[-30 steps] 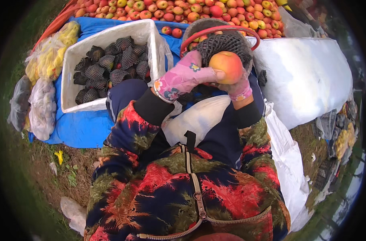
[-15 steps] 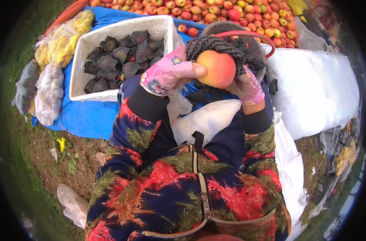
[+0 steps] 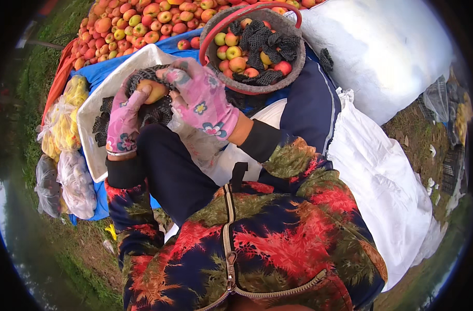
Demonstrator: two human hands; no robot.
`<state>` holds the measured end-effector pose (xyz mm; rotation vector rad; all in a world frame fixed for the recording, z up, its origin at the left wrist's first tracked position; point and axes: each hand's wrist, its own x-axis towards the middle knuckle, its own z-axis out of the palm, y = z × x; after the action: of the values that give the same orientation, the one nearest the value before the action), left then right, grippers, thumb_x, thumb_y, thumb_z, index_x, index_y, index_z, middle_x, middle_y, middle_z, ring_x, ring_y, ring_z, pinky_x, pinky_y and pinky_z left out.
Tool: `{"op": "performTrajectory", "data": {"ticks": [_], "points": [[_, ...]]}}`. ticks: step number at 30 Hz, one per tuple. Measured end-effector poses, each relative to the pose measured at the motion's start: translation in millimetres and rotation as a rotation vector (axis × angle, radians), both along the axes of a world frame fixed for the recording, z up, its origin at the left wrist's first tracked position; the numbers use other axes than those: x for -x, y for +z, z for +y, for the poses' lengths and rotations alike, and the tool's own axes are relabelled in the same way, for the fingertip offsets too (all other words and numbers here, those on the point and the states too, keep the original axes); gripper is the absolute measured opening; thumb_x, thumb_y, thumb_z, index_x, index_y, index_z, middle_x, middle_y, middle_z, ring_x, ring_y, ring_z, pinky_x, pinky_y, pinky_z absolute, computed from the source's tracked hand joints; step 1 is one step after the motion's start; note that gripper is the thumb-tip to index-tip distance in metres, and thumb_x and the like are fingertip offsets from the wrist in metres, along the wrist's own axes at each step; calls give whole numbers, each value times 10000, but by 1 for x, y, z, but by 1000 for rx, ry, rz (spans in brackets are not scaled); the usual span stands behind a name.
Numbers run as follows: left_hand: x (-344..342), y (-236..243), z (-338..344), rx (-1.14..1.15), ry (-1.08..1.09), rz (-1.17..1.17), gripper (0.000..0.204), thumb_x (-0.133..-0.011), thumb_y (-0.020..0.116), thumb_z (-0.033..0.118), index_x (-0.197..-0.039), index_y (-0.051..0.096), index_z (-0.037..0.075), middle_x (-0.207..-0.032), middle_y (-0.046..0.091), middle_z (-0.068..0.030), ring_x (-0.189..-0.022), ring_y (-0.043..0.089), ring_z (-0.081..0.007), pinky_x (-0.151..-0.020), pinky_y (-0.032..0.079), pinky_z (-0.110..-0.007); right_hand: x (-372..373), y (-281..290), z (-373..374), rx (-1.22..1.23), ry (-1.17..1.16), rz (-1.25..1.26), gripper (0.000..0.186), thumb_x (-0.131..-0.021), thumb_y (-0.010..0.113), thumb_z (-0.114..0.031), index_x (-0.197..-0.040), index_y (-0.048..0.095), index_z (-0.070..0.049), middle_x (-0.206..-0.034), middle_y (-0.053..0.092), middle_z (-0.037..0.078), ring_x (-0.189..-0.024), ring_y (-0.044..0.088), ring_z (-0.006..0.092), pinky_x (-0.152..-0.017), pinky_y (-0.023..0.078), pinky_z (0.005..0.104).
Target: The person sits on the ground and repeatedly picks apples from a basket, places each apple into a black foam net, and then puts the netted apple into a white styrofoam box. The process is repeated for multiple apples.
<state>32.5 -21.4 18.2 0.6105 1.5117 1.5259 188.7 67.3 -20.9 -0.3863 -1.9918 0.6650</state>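
My left hand (image 3: 123, 122), in a pink flowered fingerless glove, is closed around an apple (image 3: 155, 92) partly covered by a black foam net sleeve (image 3: 145, 74). From the right, my right hand (image 3: 208, 101), gloved alike, has its fingers closed at the sleeve's edge. Both hands are above the white foam crate (image 3: 85, 127). Black-netted apples (image 3: 100, 124) show in the crate beside my left hand; my hands and knee hide most of the others.
A grey bucket (image 3: 294, 72) with a red handle holds apples and loose black nets. Behind lies a large apple pile (image 3: 138, 23). Knotted bags of yellow fruit (image 3: 68, 122) stand left on a blue tarp (image 3: 99, 199). A bulky white sack (image 3: 376, 57) lies right.
Both hands have moved left with the apple, from near the bucket to over the crate. The net now surrounds part of the apple. The view has turned, leaving the bucket uncovered.
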Motion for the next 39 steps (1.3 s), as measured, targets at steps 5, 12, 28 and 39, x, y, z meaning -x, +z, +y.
{"op": "performTrajectory", "data": {"ticks": [5,12,28,39], "points": [[105,-67,33,172,-220,846,514,-732,645,93,-1213,464,102,-1101,568,-132,-986,582,-247,-822,496,-347,-16,-30,-19,55,512,-322,193,-763,570,-142,-953,597,-118,-953,562,70,-805,607,253,-663,490,354],[118,-127,66,548,-543,1579,630,-647,638,12,-1232,434,129,-1272,440,-140,-1074,519,-371,-877,455,-431,-69,-121,210,57,-111,-1081,291,-803,544,-253,-1050,590,-106,-1016,616,145,-985,586,312,-817,471,418],[123,-127,68,704,-588,1563,519,-771,609,312,-1216,501,68,-1217,519,-193,-1075,545,-342,-903,442,-417,-60,-132,273,405,-214,-875,294,-866,526,-275,-1038,575,-41,-884,643,105,-781,631,232,-655,494,344],[-135,-62,57,-242,-547,368,407,-799,649,293,-1036,562,-26,-816,636,-112,-763,622,-174,-668,482,-289,-141,28,58,789,327,-507,287,-859,559,-148,-1082,525,28,-857,575,47,-741,539,90,-652,446,228]]}}
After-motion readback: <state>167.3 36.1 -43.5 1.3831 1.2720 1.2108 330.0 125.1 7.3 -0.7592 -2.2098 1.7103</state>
